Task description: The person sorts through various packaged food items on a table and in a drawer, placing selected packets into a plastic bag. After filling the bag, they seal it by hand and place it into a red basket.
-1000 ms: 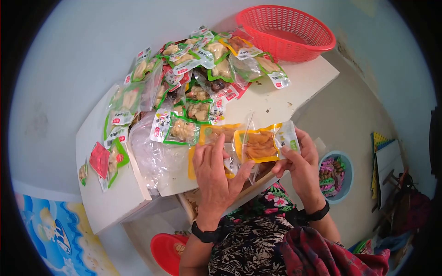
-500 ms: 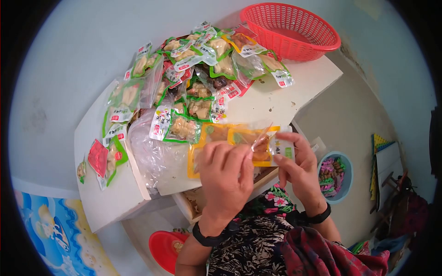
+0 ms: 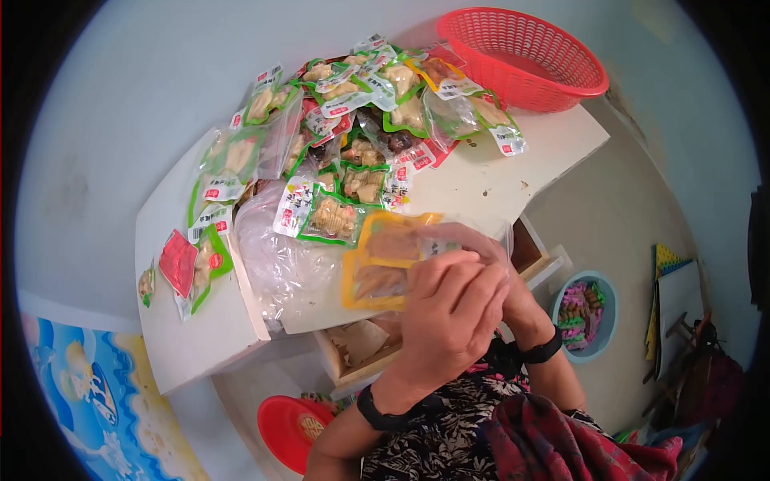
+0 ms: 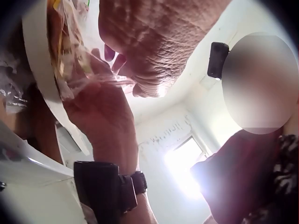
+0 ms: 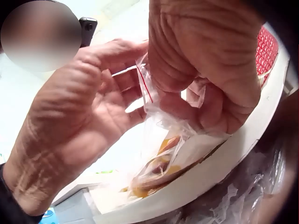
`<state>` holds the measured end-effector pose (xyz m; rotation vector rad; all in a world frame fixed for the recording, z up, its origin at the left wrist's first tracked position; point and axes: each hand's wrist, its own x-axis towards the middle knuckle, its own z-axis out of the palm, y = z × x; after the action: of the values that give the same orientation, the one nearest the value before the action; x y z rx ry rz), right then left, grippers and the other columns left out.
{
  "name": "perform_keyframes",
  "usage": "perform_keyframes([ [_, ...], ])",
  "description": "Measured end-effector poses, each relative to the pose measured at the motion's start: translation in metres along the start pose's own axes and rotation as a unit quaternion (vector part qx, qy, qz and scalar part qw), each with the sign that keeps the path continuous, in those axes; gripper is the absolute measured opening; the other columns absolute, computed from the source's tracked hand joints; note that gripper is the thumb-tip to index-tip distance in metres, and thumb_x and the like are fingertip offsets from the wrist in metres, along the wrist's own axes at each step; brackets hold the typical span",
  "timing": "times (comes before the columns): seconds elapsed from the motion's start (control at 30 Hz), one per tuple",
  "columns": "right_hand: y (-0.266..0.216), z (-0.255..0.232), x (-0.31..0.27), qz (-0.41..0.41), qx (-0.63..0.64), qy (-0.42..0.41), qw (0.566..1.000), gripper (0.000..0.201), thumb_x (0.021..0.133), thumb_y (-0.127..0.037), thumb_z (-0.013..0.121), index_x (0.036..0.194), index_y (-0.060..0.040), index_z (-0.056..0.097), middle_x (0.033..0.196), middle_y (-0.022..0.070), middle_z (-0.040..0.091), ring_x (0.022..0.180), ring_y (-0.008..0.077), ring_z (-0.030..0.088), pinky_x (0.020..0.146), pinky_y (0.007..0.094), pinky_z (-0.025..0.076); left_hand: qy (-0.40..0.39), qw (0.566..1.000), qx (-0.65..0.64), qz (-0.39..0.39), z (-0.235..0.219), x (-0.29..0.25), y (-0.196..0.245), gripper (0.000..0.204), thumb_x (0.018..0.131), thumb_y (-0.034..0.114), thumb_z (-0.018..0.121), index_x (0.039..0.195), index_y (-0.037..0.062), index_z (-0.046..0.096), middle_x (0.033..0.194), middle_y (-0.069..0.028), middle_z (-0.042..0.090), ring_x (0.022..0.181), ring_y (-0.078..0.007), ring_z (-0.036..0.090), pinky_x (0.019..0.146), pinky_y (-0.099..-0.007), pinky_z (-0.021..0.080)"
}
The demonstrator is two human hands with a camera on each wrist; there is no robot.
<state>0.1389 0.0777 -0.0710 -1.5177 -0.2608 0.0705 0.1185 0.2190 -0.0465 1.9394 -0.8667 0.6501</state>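
Your left hand (image 3: 453, 309) reaches over in front of your right hand (image 5: 208, 56) and pinches the top edge of a clear bag (image 5: 154, 116), close to its red line. Your right hand has its fingers and thumb bent round the bag too. From the head view it is mostly hidden behind your left hand.

The bag is over the front of the white table (image 3: 473, 188). Yellow packs (image 3: 378, 280) show through it, to the left of your hands. A green pack (image 3: 333, 218) is just beside them, and a heap of thin plastic (image 3: 281, 248) lies further left. A big pile of packs (image 3: 361, 104) sits at the back. The red basket (image 3: 557, 98) stands at the far right corner. Under the table edge, a drawer (image 3: 365, 373) is pulled out. On the floor to the right is a blue tub (image 3: 616, 313) with small wrapped things in it.
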Motion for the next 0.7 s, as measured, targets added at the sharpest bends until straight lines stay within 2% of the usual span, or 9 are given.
perform_keyframes([
  [0.13, -0.013, -0.004, -0.002, 0.071, 0.046, 0.034, 0.996, 0.053, 0.093, -0.009, 0.075, 0.142, -0.0008, 0.058, 0.134, 0.0096, 0.066, 0.116, 0.0165, 0.064, 0.096, 0.0349, 0.054, 0.0, 0.997, 0.067, -0.03, -0.03, -0.015, -0.015, 0.055, 0.084, 0.016, 0.082, 0.132, -0.0012, 0.064, 0.126, -0.0158, 0.065, 0.121, -0.0376, 0.061, 0.103, -0.0483, 0.048],
  [0.17, -0.021, -0.005, -0.001, 0.1, 0.052, 0.038, 0.993, 0.058, 0.092, -0.009, 0.079, 0.145, -0.0037, 0.056, 0.124, 0.0087, 0.065, 0.1, 0.0123, 0.066, 0.077, 0.0281, 0.057, -0.003, 0.995, 0.096, -0.04, -0.037, -0.022, -0.024, 0.061, 0.083, 0.019, 0.083, 0.136, -0.0016, 0.061, 0.131, -0.0169, 0.063, 0.125, -0.0386, 0.059, 0.106, -0.0493, 0.047],
  [0.23, -0.025, -0.013, -0.006, 0.112, -0.003, 0.05, 0.992, 0.059, 0.091, -0.011, 0.08, 0.144, -0.0021, 0.057, 0.122, 0.0091, 0.065, 0.102, 0.0132, 0.065, 0.083, 0.0307, 0.056, -0.04, 0.986, 0.144, -0.081, -0.053, -0.041, -0.038, 0.08, 0.082, 0.026, 0.084, 0.149, -0.0023, 0.051, 0.145, -0.0197, 0.055, 0.139, -0.0411, 0.048, 0.116, -0.0513, 0.04],
  [0.27, -0.026, -0.017, -0.007, 0.118, -0.03, 0.055, 0.991, 0.059, 0.09, -0.012, 0.081, 0.143, -0.0014, 0.057, 0.121, 0.0093, 0.066, 0.103, 0.0137, 0.064, 0.085, 0.032, 0.056, -0.049, 0.983, 0.146, -0.095, -0.058, -0.045, -0.041, 0.083, 0.082, 0.027, 0.085, 0.152, -0.0021, 0.049, 0.148, -0.02, 0.053, 0.142, -0.0415, 0.046, 0.117, -0.0515, 0.039],
  [0.3, -0.026, -0.016, -0.011, 0.12, -0.024, 0.076, 0.99, 0.057, 0.09, -0.011, 0.081, 0.142, -0.0016, 0.058, 0.112, 0.0084, 0.066, 0.096, 0.0133, 0.064, 0.082, 0.031, 0.056, -0.058, 0.981, 0.149, -0.111, -0.062, -0.049, -0.043, 0.087, 0.082, 0.027, 0.085, 0.154, -0.0018, 0.046, 0.151, -0.0203, 0.051, 0.144, -0.042, 0.044, 0.118, -0.0518, 0.038],
  [0.37, -0.02, -0.015, -0.017, 0.125, -0.052, 0.084, 0.987, 0.056, 0.091, -0.01, 0.08, 0.141, -0.0015, 0.058, 0.108, 0.0076, 0.068, 0.094, 0.0129, 0.065, 0.081, 0.0306, 0.056, -0.077, 0.977, 0.143, -0.139, -0.066, -0.056, -0.048, 0.098, 0.081, 0.029, 0.087, 0.16, -0.0011, 0.037, 0.16, -0.0211, 0.042, 0.151, -0.0434, 0.035, 0.122, -0.0521, 0.035],
  [0.5, -0.014, -0.004, -0.031, 0.093, -0.072, 0.09, 0.989, 0.059, 0.091, -0.006, 0.079, 0.145, -0.0018, 0.055, 0.098, 0.0053, 0.069, 0.09, 0.0116, 0.065, 0.079, 0.0291, 0.056, -0.074, 0.981, 0.096, -0.151, -0.062, -0.059, -0.052, 0.099, 0.08, 0.025, 0.088, 0.161, -0.0001, 0.036, 0.162, -0.021, 0.04, 0.152, -0.0425, 0.035, 0.123, -0.0516, 0.034],
  [0.6, -0.028, 0.017, -0.03, 0.125, 0.004, 0.136, 0.983, 0.063, 0.092, -0.004, 0.078, 0.149, -0.002, 0.051, 0.094, 0.0034, 0.069, 0.086, 0.0097, 0.065, 0.076, 0.0272, 0.054, -0.095, 0.98, 0.095, -0.146, -0.062, -0.06, -0.053, 0.098, 0.08, 0.021, 0.088, 0.161, 0.0011, 0.036, 0.163, -0.021, 0.039, 0.153, -0.042, 0.034, 0.123, -0.0516, 0.035],
  [0.7, -0.011, 0.023, -0.029, 0.085, -0.06, 0.138, 0.985, 0.069, 0.088, -0.005, 0.082, 0.15, -0.0017, 0.051, 0.096, 0.0026, 0.072, 0.084, 0.0084, 0.066, 0.076, 0.0244, 0.053, -0.115, 0.975, 0.12, -0.147, -0.062, -0.058, -0.054, 0.098, 0.079, 0.02, 0.088, 0.162, 0.0036, 0.037, 0.162, -0.0209, 0.039, 0.151, -0.0428, 0.035, 0.121, -0.0519, 0.037],
])
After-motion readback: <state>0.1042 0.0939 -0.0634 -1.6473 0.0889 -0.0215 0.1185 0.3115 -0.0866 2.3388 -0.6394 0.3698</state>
